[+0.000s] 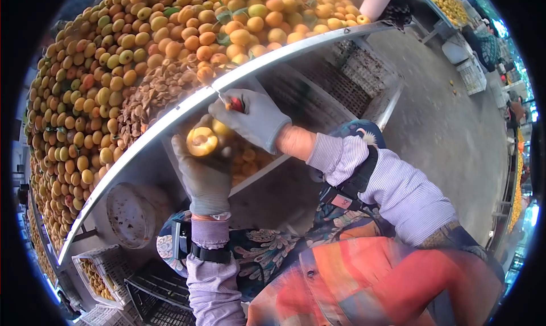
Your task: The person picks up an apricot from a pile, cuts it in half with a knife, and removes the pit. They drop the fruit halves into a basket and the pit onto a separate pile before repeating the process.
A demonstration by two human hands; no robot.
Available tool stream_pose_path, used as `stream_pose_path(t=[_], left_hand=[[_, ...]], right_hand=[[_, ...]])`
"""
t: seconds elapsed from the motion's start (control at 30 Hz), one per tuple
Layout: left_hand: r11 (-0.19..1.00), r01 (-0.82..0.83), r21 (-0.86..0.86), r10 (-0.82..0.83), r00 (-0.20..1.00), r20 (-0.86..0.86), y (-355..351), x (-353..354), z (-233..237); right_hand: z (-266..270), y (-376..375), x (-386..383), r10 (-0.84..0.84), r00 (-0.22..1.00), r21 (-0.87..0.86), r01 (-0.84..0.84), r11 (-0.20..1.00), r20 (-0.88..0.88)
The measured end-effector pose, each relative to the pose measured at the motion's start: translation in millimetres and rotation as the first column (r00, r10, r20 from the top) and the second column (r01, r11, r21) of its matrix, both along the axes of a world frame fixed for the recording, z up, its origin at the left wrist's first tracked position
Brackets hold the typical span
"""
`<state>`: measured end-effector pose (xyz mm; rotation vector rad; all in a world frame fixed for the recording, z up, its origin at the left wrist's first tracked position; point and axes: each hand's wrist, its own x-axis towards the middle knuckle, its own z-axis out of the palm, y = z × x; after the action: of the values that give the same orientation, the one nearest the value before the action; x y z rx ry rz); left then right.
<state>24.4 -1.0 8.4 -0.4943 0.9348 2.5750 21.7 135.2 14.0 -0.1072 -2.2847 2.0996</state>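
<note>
Both my hands wear pale gloves. In my left hand is a cut-open apricot half, its hollow facing up, with more yellow fruit just beside it. My right hand is closed round a small tool with a red handle, whose thin metal tip points toward the table edge. Under both hands sits a crate holding cut apricots. Past the metal table rim lies a heap of brown pits, next to many whole apricots.
A round white bucket stands under the table at left. Below it are a white crate of apricots and a black crate. A pink cylinder stands at the table's far end. People work at far right.
</note>
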Motion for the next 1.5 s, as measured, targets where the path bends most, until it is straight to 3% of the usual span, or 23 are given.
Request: stream_pose_path(t=[0.03, 0.1, 0.17, 0.23, 0.27, 0.33, 0.37, 0.4, 0.5, 0.53, 0.67, 0.77, 0.83, 0.93, 1.0, 1.03, 1.07, 1.13, 1.17, 1.23, 1.37, 1.5], left_hand=[[1.0, -0.009, 0.003, 0.009, 1.0, -0.008, -3.3, -0.8, -5.4], [0.989, 0.138, -0.058, -0.145, 0.979, -0.142, -14.0, 0.5, -22.7], [0.986, 0.138, -0.099, -0.146, 0.986, -0.083, -10.7, 6.1, -14.9], [0.983, 0.18, -0.047, -0.182, 0.982, -0.047, -1.6, 10.4, -12.5], [0.982, 0.183, -0.041, -0.185, 0.981, -0.053, -0.5, 11.8, -12.5], [0.954, 0.256, -0.154, -0.277, 0.952, -0.13, 0.5, 16.9, -12.4], [0.935, 0.285, -0.213, -0.321, 0.933, -0.16, 2.0, 18.2, -10.6], [0.948, 0.318, -0.021, -0.318, 0.943, -0.102, 3.5, 19.1, -7.4], [0.953, 0.284, -0.109, -0.29, 0.956, -0.047, 7.3, 23.2, -3.4], [0.962, 0.272, 0.005, -0.272, 0.962, 0.024, 9.6, 22.2, -2.3], [0.933, 0.36, 0.002, -0.359, 0.929, -0.086, 4.9, 18.7, -16.4], [0.929, 0.3, -0.215, -0.332, 0.934, -0.131, 9.5, 18.7, -15.6], [0.901, 0.251, -0.353, -0.323, 0.933, -0.16, 14.1, 20.0, -14.6], [0.825, 0.153, -0.544, -0.311, 0.927, -0.21, 18.0, 23.2, -10.0], [0.835, 0.163, -0.525, -0.283, 0.946, -0.158, 18.6, 24.4, -5.0], [0.845, 0.178, -0.504, -0.262, 0.96, -0.102, 18.7, 25.2, -3.9], [0.844, 0.18, -0.505, -0.265, 0.959, -0.102, 14.2, 23.6, -4.5], [0.75, 0.337, -0.569, -0.499, 0.853, -0.154, 0.8, 17.7, -5.7], [0.75, 0.334, -0.571, -0.498, 0.854, -0.155, 0.5, 17.8, -5.3], [0.856, 0.349, -0.381, -0.438, 0.881, -0.178, 1.5, 18.3, -5.8], [0.939, 0.338, 0.062, -0.322, 0.928, -0.188, 11.9, 15.4, -10.1], [0.935, 0.335, 0.114, -0.286, 0.905, -0.315, 10.3, 11.5, -19.6]], right_hand=[[0.2, -0.6, -2.1, 0.009, 1.0, 0.003, -0.009, 1.0, -0.008], [-1.9, -3.8, -5.9, -0.144, 0.977, -0.101, 0.129, 0.986, -0.154], [42.5, 1.5, 4.6, -0.113, 0.988, -0.456, 0.149, 0.877, 0.105], [49.4, 6.4, 3.6, -0.05, 0.999, -0.618, 0.052, 0.784, 0.021], [53.9, 5.8, 3.0, -0.053, 0.998, -0.613, 0.051, 0.789, 0.015], [63.2, 1.6, 3.1, -0.038, 0.996, -0.668, -0.028, 0.743, -0.084], [66.1, 1.5, 4.9, -0.039, 0.996, -0.665, -0.027, 0.746, -0.084], [68.0, 0.6, 6.7, -0.008, 0.994, -0.618, -0.061, 0.784, -0.107], [61.7, -6.1, 4.6, -0.002, 0.988, -0.524, -0.078, 0.848, -0.152], [60.0, -6.8, 4.3, -0.008, 0.993, -0.542, -0.057, 0.838, -0.117], [58.3, -6.8, 6.0, 0.022, 0.996, -0.546, -0.063, 0.835, -0.082], [60.0, -12.3, 7.2, 0.035, 0.99, -0.513, -0.099, 0.853, -0.134], [63.6, -10.5, 9.5, 0.055, 0.996, -0.57, -0.083, 0.817, -0.067], [53.1, -13.5, 5.0, 0.084, 0.99, -0.443, -0.127, 0.888, -0.116], [33.4, -22.7, -3.7, 0.009, 0.824, -0.202, -0.15, 0.968, -0.567], [34.9, -20.7, -2.6, 0.007, 0.824, -0.204, -0.148, 0.968, -0.567], [38.2, -15.5, -0.4, 0.012, 0.897, -0.282, -0.151, 0.947, -0.441], [44.2, -4.9, 2.3, 0.052, 0.984, -0.432, -0.122, 0.893, -0.17], [44.8, -1.1, -0.8, 0.055, 0.984, -0.434, -0.125, 0.892, -0.172], [43.6, 6.2, -8.9, -0.06, 0.998, -0.722, 0.022, 0.692, -0.028], [55.6, 10.0, -6.0, -0.113, 0.993, -0.676, 0.059, 0.734, -0.036], [56.9, 10.7, -2.6, -0.12, 0.99, -0.64, 0.049, 0.767, -0.068]])
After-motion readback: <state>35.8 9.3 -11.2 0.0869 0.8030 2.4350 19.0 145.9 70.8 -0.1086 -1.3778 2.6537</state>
